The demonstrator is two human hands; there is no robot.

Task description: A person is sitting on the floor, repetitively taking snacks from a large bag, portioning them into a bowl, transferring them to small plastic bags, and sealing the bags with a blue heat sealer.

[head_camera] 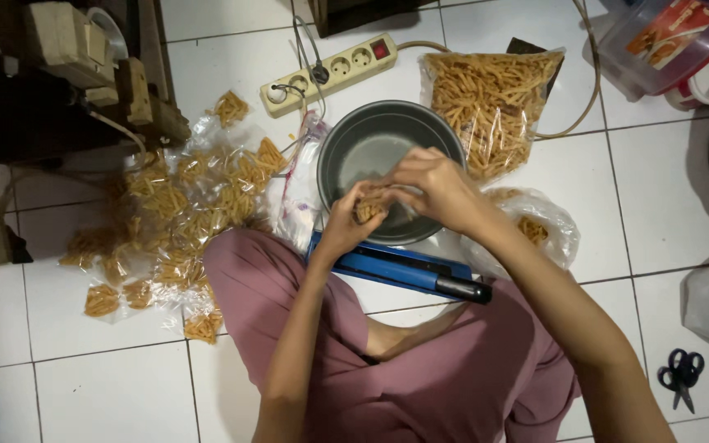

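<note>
Right now, in the middle of the frame, the left hand (343, 223) and right hand (434, 187) are pinching a small bag of snack sticks (370, 205) over the grey bowl (371, 148), and sticks could be spilling if fingers loosen.

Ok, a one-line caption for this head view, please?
Both hands, left and right, hold a small snack-stick packet over a grey bowl.
</note>
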